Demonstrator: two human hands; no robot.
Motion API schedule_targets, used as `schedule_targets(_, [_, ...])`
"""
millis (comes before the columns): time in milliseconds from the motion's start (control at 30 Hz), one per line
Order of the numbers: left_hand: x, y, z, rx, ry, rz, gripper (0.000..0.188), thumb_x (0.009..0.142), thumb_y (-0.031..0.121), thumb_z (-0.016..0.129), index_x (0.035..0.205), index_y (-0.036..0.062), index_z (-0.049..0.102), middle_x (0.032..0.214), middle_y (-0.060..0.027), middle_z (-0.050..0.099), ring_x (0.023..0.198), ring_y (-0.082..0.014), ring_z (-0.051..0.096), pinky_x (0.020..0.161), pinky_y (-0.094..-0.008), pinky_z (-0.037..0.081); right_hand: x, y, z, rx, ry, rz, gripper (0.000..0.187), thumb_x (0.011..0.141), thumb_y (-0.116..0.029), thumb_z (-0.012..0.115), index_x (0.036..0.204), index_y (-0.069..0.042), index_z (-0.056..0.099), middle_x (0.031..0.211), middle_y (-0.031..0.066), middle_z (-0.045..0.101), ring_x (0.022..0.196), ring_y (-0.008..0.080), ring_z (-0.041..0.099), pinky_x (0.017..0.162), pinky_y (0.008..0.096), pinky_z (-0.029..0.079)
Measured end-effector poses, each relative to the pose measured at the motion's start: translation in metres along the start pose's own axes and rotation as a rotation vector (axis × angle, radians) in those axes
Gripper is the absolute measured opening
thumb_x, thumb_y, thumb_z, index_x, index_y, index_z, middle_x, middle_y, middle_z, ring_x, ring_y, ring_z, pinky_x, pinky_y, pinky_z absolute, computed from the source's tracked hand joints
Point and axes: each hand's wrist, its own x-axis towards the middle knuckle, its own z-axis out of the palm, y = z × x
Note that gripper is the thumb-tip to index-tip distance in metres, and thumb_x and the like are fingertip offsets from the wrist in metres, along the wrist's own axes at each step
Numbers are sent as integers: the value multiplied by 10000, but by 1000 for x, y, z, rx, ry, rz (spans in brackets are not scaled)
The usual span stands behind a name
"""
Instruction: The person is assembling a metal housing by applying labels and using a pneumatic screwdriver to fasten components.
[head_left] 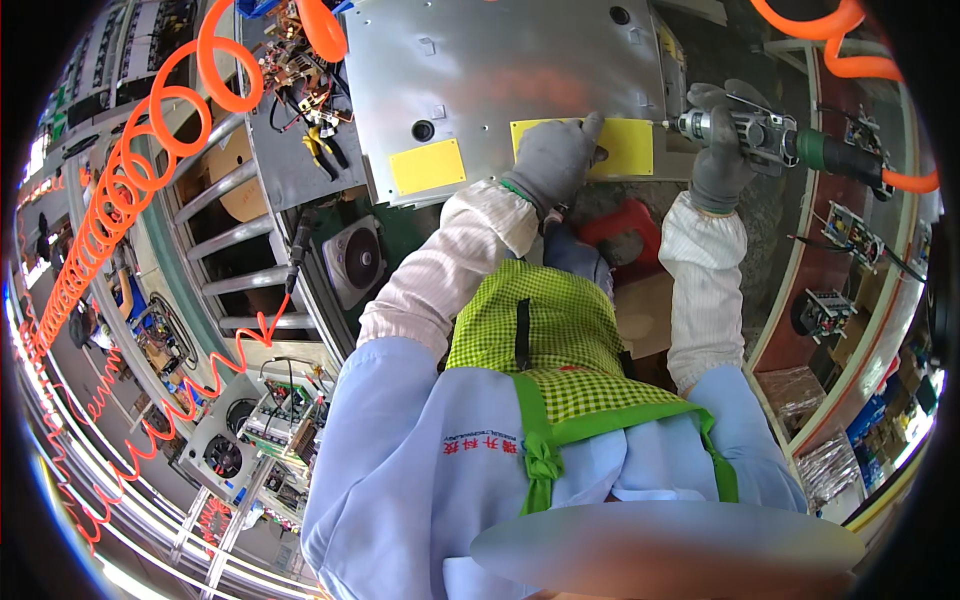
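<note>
My left hand, in a grey glove, presses on a yellow rectangular label or plate at the near edge of a large silver metal panel. Its index finger is stretched out with the thumb apart; the other fingers are partly hidden. My right hand, gloved alike, is wrapped round a metal air tool, which looks like a rivet gun with a green and black end. The tool's thin nose points left at the yellow piece's right edge; contact cannot be made out. A second yellow piece lies further left.
Pliers and wired parts lie on a grey surface left of the panel. Orange coiled hoses hang at the left; another hose joins the tool. A red object sits below the panel. Circuit units line the right rack.
</note>
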Motion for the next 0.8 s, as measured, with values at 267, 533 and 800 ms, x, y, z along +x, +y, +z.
schedule_targets(267, [-1, 2, -2, -35, -71, -55, 396, 882, 358, 610, 1137, 71, 512, 874, -149, 676, 824, -344, 658, 692, -460, 499, 2, 1, 0, 3, -31, -46, 350, 803, -95, 630, 1100, 61, 530, 826, 146, 669, 792, 283, 673, 758, 437, 572])
schedule_targets(533, [-1, -2, -3, -29, -67, -27, 400, 879, 353, 614, 1136, 64, 513, 872, -157, 674, 822, -350, 656, 693, -457, 499, -1, 0, 6, 77, -27, -66, 344, 809, -99, 714, 1068, 46, 540, 825, 134, 672, 762, 234, 671, 728, 379, 573])
schedule_targets(800, [-1, -1, -5, -23, -55, -3, 382, 873, 340, 620, 1108, 59, 514, 849, -153, 671, 815, -349, 657, 668, -456, 502, -2, -3, 8, -53, -31, -68, 338, 804, -88, 618, 1088, 67, 524, 787, 153, 666, 752, 275, 670, 743, 427, 565])
